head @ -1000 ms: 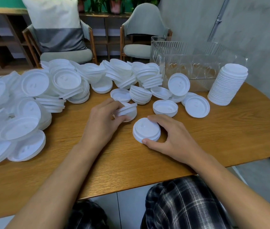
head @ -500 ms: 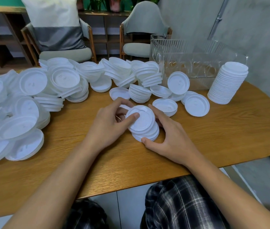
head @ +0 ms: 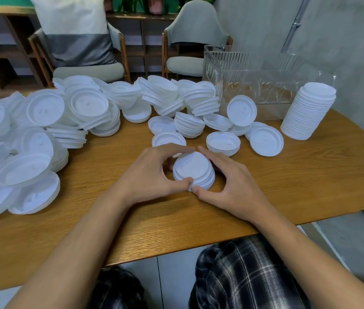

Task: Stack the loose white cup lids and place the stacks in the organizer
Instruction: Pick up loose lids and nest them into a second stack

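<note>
White lids form a short stack (head: 193, 171) centred on the table (head: 310, 175); my left hand (head: 152, 172) and right hand (head: 232, 184) curl round its rim, apparently to align it. Organizer (head: 265, 85) stands at one o'clock.

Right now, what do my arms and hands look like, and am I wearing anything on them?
The left hand and right hand are bare: no gloves, rings, watch or bracelet show. The left forearm and right forearm are uncovered to the frame's edge; no sleeve is visible. Dark plaid fabric with pale lines covers the lap.
</note>
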`<action>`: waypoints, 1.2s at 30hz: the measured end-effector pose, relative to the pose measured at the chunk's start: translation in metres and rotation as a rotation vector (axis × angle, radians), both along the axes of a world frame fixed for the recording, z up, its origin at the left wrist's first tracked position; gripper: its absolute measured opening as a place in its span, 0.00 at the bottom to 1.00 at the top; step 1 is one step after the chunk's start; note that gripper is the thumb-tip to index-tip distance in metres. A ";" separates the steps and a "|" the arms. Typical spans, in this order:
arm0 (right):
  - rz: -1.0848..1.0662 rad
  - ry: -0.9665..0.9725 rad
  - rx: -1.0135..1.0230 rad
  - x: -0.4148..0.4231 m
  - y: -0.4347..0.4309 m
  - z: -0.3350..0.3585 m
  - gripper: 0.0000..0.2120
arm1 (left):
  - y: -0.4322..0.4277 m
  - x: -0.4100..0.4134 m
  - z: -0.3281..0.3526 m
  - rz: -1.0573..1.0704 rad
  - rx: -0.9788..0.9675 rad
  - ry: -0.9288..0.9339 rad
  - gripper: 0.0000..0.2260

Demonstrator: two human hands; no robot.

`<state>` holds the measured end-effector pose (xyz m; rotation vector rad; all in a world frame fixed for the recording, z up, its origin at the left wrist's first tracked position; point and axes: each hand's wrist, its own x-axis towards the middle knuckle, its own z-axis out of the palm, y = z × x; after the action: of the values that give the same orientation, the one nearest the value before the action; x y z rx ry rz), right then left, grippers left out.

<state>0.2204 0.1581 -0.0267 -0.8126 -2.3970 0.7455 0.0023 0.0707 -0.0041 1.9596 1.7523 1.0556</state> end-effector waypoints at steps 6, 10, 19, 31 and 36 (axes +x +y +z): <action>-0.013 -0.008 -0.032 -0.002 0.000 0.001 0.48 | 0.004 0.002 -0.005 0.083 0.056 0.012 0.29; -0.017 -0.025 -0.012 -0.002 -0.001 0.001 0.46 | 0.005 0.003 -0.010 0.105 0.045 0.006 0.29; -0.033 -0.079 0.023 -0.003 -0.004 0.001 0.46 | 0.008 0.007 -0.017 0.120 0.042 0.026 0.34; -0.023 -0.097 0.039 -0.002 -0.004 0.001 0.42 | 0.002 0.002 -0.014 0.142 0.152 0.032 0.20; -0.008 -0.111 0.050 -0.002 -0.005 0.002 0.41 | 0.004 -0.011 -0.019 0.229 0.212 0.100 0.09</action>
<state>0.2184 0.1536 -0.0249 -0.8640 -2.4985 0.6494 -0.0087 0.0744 -0.0226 1.9994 2.0313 1.2860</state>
